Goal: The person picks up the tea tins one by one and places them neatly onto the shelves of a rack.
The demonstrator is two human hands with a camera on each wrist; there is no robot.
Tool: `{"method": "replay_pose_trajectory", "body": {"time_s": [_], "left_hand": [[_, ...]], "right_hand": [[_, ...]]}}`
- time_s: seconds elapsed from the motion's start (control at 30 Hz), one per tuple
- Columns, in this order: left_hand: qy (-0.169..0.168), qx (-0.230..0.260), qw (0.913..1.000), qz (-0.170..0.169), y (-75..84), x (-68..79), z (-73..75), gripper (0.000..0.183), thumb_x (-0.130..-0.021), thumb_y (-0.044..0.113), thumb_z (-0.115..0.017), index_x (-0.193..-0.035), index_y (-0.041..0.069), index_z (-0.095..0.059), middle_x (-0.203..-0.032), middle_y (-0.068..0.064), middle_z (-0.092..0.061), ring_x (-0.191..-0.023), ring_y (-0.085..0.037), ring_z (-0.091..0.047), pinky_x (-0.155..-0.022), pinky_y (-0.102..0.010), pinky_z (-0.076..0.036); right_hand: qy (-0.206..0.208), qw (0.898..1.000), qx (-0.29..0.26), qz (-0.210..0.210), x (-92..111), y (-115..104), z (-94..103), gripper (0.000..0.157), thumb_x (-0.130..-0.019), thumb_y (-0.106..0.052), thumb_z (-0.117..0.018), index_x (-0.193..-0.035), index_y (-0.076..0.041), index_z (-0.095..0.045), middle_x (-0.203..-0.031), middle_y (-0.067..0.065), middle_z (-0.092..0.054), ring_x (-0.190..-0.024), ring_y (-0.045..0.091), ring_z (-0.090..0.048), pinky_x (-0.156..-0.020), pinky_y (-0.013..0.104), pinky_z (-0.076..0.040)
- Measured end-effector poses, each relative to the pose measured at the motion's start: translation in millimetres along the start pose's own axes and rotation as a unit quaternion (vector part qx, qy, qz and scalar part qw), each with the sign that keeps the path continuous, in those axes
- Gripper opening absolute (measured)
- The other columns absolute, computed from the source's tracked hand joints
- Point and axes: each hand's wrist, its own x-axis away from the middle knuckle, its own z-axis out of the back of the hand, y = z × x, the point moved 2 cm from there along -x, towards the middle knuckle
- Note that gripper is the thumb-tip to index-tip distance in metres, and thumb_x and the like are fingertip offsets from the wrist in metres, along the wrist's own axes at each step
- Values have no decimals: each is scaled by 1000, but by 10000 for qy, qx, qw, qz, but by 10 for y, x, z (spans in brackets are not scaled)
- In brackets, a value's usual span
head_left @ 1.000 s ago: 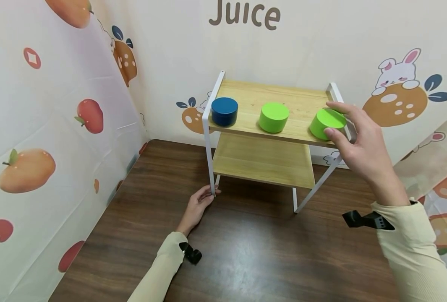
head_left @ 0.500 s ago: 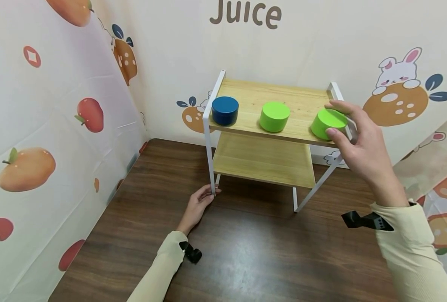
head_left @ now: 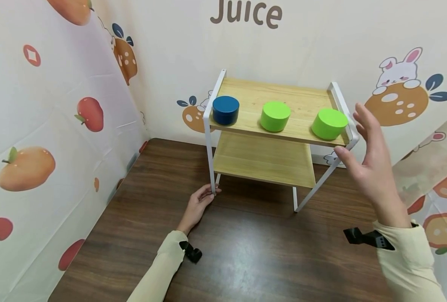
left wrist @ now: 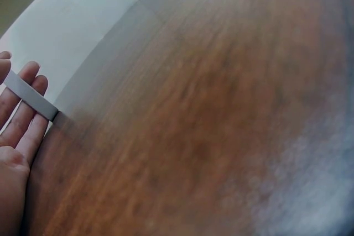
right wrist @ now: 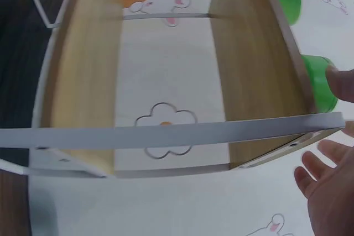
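A two-tier wooden shelf [head_left: 261, 157] with a white metal frame stands before me. My left hand [head_left: 194, 209] holds the foot of its front left leg [head_left: 210, 163]; in the left wrist view the leg [left wrist: 30, 95] crosses over the fingers. On the top board sit a dark blue round tin [head_left: 225, 110] at the left, a green tin [head_left: 275, 116] in the middle and another green tin [head_left: 329, 124] at the right. My right hand [head_left: 376, 163] is just right of that last tin, apart from it, fingers spread and holding nothing.
The shelf stands on a dark wood table [head_left: 238, 251] against a printed fabric backdrop [head_left: 295, 50]. Another fabric wall [head_left: 57, 126] rises along the left, and one [head_left: 435, 188] along the right. The lower board [head_left: 265, 159] sits under the top one.
My right hand has let go of the right green tin and drawn back to the right and slightly down. The tin stays on the top board. The left hand has not moved.
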Motion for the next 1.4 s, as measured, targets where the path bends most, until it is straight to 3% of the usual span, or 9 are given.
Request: {"method": "replay_pose_trajectory", "body": {"time_s": [0.2, 0.37, 0.6, 0.8, 1.03, 1.13, 1.3, 1.4], "left_hand": [[3, -50, 10000, 15, -11, -12, 10, 38, -107, 3, -57, -144, -5, -58, -133, -28, -69, -132, -44, -61, -101, -17, -49], [-16, -60, 10000, 16, -12, -16, 15, 37, -107, 3, -57, -144, -3, -59, -133, -27, -69, -133, -44, -61, -101, -17, -49], [-8, -25, 10000, -20, -22, -35, 28, 36, -107, 4, -57, -143, 0, -60, -133, -28, -69, -132, -45, -61, -101, -17, -50], [-9, -34, 10000, -12, -12, -26, 56, 38, -107, 5, -57, -144, -3, -58, -135, -28, -68, -133, -45, -60, -101, -16, -50], [-94, -45, 9999, 91, 47, -6, 82, 42, -107, 3, -57, -147, -7, -53, -140, -29, -65, -137, -45, -56, -103, -15, -48], [-248, -149, 9994, 188, 56, 8, 93, 46, -106, 1, -57, -151, -6, -49, -146, -28, -61, -142, -44, -53, -112, -25, -47], [-570, -263, 9975, 312, 81, 28, 92, 56, -106, -1, -55, -159, -4, -39, -157, -27, -51, -152, -44, -42, -125, -58, -31], [-706, -377, 9956, 495, 94, 42, 101, 61, -107, 0, -55, -163, -2, -31, -163, -25, -45, -156, -43, -37, -127, -61, -26]], "right_hand": [[91, 10000, -21, 36, 294, 94, -101, 90, -92, 9, -67, -168, -5, -21, -173, 13, -30, -155, 11, -37, -127, 25, -25], [-14, 10000, 27, -67, 546, 174, -242, 100, -87, 18, -69, -169, -10, -19, -171, 14, -33, -149, 2, -40, -123, 21, -28], [-136, 9996, 137, -209, 890, 321, -439, 106, -81, 24, -71, -169, -7, -19, -172, 17, -31, -154, 0, -32, -122, 15, -24], [-238, 9966, 76, -789, 1205, 437, -614, 105, -88, 17, -71, -171, -16, -16, -174, 14, -28, -152, -4, -30, -123, 18, -22], [-450, 9928, 20, -1112, 1542, 581, -812, 105, -90, 14, -71, -171, -20, -14, -170, 24, -32, -150, -10, -30, -116, 5, -24], [-505, 9921, -35, -1147, 1668, 651, -888, 105, -90, 15, -71, -171, -19, -14, -169, 27, -32, -149, -12, -30, -114, 3, -25], [-588, 9897, -85, -1304, 1848, 731, -973, 102, -91, 14, -70, -171, -16, -15, -166, 31, -34, -148, -13, -30, -113, 2, -26], [-700, 9880, -7, -1375, 1947, 765, -1002, 100, -91, 12, -71, -171, -14, -17, -162, 33, -39, -145, -13, -32, -111, 0, -24]]}}
